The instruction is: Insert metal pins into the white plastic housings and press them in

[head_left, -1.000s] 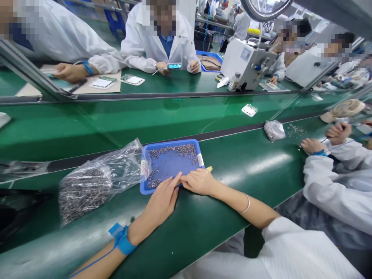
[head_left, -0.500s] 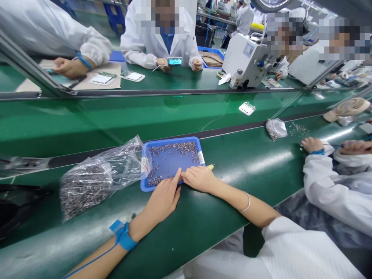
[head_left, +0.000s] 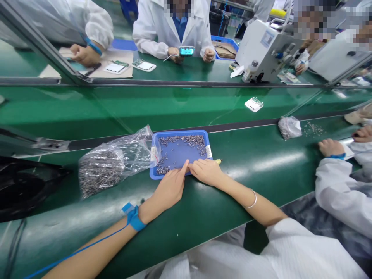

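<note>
My left hand (head_left: 171, 186) reaches over the near edge of the blue tray (head_left: 154, 175), its index finger stretched out. The index fingertip meets the fingertips of my right hand (head_left: 205, 171) above the tray. My right hand is closed, its fingers curled together; what they pinch is hidden. A yellow object with a dark tip (head_left: 218, 161) sticks out behind that hand. Small metal screws (head_left: 186, 140) line the tray's far side, with more heaped in its near left corner (head_left: 162, 169). A clear plastic bag (head_left: 101, 166) full of screws lies left of the tray, its mouth over the rim.
A white device part (head_left: 254, 104) lies on the green surface beyond the tray. Further right are a small bag (head_left: 290, 128) and scattered little parts (head_left: 313, 128). A co-worker's sleeve (head_left: 334, 178) is at right. A black object (head_left: 26, 190) stands at left; a metal frame crosses behind.
The view has shifted, so the tray, bag and hands appear further right and slightly higher. Both hands keep their pose at the tray's near edge.
</note>
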The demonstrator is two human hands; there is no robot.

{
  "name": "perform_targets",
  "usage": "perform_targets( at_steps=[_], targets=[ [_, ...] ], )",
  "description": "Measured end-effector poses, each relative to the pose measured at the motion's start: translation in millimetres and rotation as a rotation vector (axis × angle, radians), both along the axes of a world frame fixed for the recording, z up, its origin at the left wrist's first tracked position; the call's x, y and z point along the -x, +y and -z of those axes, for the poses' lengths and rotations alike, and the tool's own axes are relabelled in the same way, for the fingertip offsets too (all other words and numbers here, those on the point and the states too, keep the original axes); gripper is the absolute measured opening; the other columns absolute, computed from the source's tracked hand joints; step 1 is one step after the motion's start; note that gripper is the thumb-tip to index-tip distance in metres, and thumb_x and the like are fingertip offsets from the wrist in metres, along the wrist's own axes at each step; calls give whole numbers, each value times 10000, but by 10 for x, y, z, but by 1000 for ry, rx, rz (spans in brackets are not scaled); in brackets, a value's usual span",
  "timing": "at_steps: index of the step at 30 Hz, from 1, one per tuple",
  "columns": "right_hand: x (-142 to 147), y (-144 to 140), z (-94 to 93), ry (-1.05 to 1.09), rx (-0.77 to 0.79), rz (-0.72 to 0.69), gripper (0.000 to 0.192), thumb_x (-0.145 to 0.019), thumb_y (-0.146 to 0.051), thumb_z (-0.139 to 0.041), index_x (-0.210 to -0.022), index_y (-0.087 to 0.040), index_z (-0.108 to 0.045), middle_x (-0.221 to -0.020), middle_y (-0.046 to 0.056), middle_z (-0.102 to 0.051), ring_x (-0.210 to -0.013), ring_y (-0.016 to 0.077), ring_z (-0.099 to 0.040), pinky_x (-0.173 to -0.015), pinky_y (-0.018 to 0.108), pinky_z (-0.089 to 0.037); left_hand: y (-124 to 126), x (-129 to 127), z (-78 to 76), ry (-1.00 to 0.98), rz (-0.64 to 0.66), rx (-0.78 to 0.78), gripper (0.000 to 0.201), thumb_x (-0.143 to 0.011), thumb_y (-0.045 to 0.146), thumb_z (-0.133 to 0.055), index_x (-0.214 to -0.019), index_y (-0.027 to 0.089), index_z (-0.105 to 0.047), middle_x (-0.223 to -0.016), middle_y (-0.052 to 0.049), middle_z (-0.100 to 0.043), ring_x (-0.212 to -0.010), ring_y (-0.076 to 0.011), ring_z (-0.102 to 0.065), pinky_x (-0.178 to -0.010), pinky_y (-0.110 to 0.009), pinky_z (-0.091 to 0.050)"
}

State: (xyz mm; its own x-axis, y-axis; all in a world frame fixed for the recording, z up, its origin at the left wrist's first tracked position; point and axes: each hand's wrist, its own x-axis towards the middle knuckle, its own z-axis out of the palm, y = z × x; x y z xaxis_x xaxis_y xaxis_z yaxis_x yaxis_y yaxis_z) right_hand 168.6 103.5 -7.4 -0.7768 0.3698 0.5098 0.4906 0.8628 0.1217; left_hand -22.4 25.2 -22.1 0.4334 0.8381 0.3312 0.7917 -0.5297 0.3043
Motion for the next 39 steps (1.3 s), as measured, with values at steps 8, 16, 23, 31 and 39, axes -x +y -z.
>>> perform_targets(
  at_steps=[8,16,23,31,39],
  targets=[
    [2,-4,-22,-26,28,17,247,-1020,-209,-421,-849,-191,-599,-636,-30,-561,-636,112,-498,-589,303,-271,-1,-5,4,2,2,-7,715,-982,106,-339,-1592,93,33,-1146,-164,-669,-920,-249,-629,-823,-368,-503],
    [11,-11,-28,-17,18,14,229,-1015,-206,-440,-858,-186,-605,-641,-29,-569,-638,108,-499,-580,306,-268,0,-17,1,-16,-11,43,687,-994,146,-334,-1598,90,-11,-1112,-162,-677,-911,-256,-641,-818,-384,-513],
    [-66,72,-39,49,15,231,269,-1038,-238,-364,-1007,-178,-624,-721,2,-617,-637,103,-542,-563,279,-294,50,83,-208,-143,-68,-63,494,-1029,186,-345,-1522,147,-343,-1301,-156,-612,-1193,-257,-586,-1012,-400,-479],
    [-72,170,-232,-136,351,838,268,-1035,-291,-318,-1051,-140,-539,-1061,114,-614,-587,121,-624,-465,288,-237,272,517,-564,487,-648,304,541,-1051,476,-247,-1205,45,-535,-770,-171,-676,-711,-348,-698,-580,-358,-512],
    [-107,231,-318,-115,572,855,198,-1045,-297,-339,-1117,-157,-459,-991,92,-686,-679,189,-689,-538,283,-323,407,545,-358,-32,-654,418,482,-1053,411,-267,-1364,60,-377,-904,-148,-721,-778,-286,-730,-660,-332,-532]
  ],
)
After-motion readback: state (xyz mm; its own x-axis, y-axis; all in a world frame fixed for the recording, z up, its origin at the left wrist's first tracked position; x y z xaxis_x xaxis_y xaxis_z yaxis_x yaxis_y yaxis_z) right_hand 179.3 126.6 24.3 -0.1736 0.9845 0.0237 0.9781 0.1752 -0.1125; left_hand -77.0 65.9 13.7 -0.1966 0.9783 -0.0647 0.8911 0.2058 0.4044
